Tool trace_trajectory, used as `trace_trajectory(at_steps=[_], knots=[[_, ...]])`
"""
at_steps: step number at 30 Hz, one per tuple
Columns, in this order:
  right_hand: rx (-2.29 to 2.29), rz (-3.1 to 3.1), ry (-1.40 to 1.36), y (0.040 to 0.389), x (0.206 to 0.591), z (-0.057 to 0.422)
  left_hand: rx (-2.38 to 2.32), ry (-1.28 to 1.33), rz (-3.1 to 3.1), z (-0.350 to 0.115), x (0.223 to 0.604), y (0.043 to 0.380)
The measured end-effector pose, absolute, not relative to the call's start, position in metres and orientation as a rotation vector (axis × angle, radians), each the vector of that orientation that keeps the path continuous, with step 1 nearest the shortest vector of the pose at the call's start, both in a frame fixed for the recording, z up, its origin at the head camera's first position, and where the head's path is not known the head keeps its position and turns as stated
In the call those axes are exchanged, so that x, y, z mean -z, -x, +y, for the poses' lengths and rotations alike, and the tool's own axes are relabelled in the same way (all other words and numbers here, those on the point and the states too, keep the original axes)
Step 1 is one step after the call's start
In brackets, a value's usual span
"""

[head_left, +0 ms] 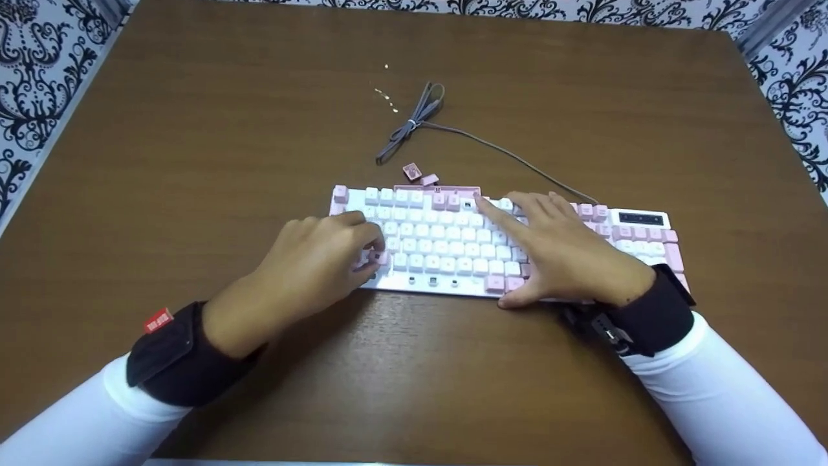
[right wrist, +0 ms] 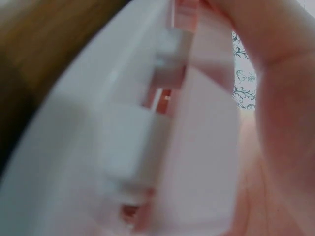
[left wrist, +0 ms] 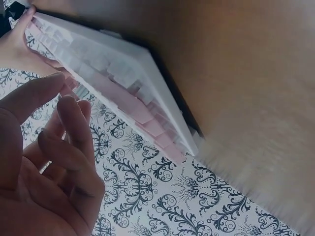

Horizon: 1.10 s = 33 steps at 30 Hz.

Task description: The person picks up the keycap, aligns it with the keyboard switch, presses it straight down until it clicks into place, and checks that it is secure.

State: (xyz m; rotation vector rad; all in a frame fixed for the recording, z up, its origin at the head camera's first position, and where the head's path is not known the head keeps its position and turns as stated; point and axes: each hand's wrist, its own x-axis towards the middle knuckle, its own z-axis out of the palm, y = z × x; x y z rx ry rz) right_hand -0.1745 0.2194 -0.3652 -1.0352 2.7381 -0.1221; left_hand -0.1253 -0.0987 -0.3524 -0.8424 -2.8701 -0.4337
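Note:
A white and pink keyboard [head_left: 446, 247] lies on the table, with dark bare switches showing along its front row. My left hand [head_left: 317, 259] is over the keyboard's left end, and its thumb and index finger pinch a small pink keycap [left wrist: 70, 92]. The other fingers of that hand are curled beneath in the left wrist view. My right hand [head_left: 563, 249] rests spread across the right part of the keyboard, thumb at the front edge and fingers reaching to the back rows. Keys under the right palm are hidden. White and pink keycaps [right wrist: 197, 152] fill the right wrist view, blurred.
Two loose pink keycaps [head_left: 412, 171] sit behind the keyboard's back edge. A grey cable [head_left: 511, 153], tied in a bundle, runs from the keyboard's back. Several tiny pale bits [head_left: 387, 98] lie farther back on the brown table [head_left: 194, 142].

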Motion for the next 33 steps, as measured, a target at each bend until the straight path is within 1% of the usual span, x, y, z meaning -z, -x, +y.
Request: trace_trajectory(at_steps=[10,28,33], knots=[[0.117,2.748,1.023,0.174,0.366,0.220,0.447,0.814,-2.906,-0.106,0.357,0.114],[0.111,2.745,1.026,0.174,0.366,0.219,0.509,0.788,-2.953,-0.101,0.362,0.112],[0.125,2.747,1.026,0.173,0.366,0.220,0.446,0.811,-2.918,-0.100,0.362,0.111]])
